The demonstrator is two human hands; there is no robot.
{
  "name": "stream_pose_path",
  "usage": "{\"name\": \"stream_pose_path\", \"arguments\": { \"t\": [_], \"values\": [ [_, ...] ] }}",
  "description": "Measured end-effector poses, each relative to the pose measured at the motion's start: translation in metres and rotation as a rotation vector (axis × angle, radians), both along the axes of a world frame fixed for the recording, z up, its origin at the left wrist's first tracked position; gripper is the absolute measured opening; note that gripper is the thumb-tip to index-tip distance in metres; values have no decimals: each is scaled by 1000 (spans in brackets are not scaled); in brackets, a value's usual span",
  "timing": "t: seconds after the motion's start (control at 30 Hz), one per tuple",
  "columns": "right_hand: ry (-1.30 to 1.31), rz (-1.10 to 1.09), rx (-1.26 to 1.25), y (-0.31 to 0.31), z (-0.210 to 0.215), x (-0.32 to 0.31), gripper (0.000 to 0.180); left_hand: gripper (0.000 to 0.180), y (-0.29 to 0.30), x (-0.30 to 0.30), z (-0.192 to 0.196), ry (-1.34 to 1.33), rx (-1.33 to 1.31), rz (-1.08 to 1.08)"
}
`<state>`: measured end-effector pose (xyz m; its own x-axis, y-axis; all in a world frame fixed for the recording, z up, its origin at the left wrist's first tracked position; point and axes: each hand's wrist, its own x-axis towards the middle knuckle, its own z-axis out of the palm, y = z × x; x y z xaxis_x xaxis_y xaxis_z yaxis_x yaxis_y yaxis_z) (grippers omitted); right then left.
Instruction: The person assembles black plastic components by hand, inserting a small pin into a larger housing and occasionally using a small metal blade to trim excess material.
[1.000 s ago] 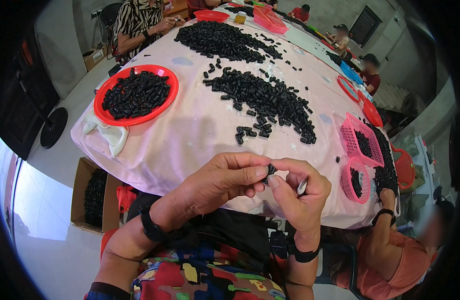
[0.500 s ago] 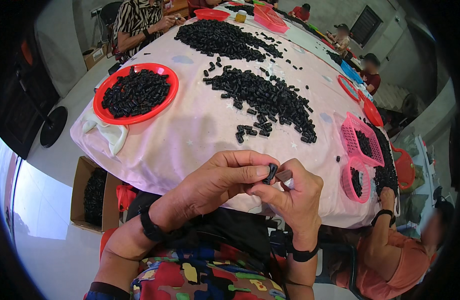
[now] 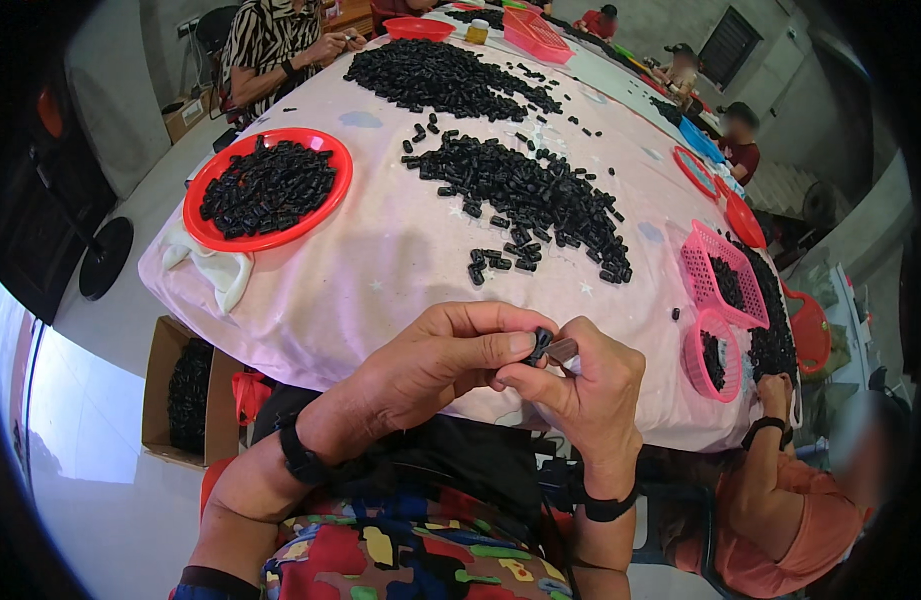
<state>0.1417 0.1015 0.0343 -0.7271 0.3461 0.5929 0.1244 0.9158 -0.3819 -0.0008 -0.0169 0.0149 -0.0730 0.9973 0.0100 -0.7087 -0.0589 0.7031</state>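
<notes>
Just over the table's near edge, my left hand [image 3: 436, 352] pinches a small black ribbed plastic piece [image 3: 542, 342] between thumb and fingertips. My right hand [image 3: 599, 392] is closed on a thin, flat, blade-like tool [image 3: 563, 350], whose tip meets the piece's side. Most of the tool's handle is hidden in my fingers. Beyond my hands, a loose heap of similar black pieces [image 3: 521, 185] spreads over the pink tablecloth [image 3: 371, 290]. To the left, a round red tray [image 3: 343, 180] holds more of them.
Two pink baskets [image 3: 697, 362] with black pieces stand at the right. A larger black heap [image 3: 431, 75] lies farther back. A cardboard box [image 3: 221, 400] sits on the floor at left. At the right, a co-worker in an orange shirt [image 3: 791, 510] reaches over the table.
The black piece has turned slightly in my left fingertips. The blade-like tool in my right hand has tilted and now lies against it. Both hands stay in nearly the same place.
</notes>
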Motion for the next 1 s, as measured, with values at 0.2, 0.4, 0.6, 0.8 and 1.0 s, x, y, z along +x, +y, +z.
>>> {"name": "stream_pose_path", "arguments": {
  "t": [0.2,0.4,0.6,0.8,1.0],
  "values": [
    [-24,-4,18,-3,2,0,52,31,0,-1,-1,26,14,4],
    [5,-1,16,-2,2,0,52,30,0,0,-1,28,30,3],
    [-12,-17,69,-1,-1,-2,60,29,1,0,-4,50,37,26],
    [13,1,45,-3,4,0,52,30,-1,0,1,45,47,4],
    [-4,-6,74,0,1,-1,53,30,0,0,-1,55,35,17]
  ]
}}
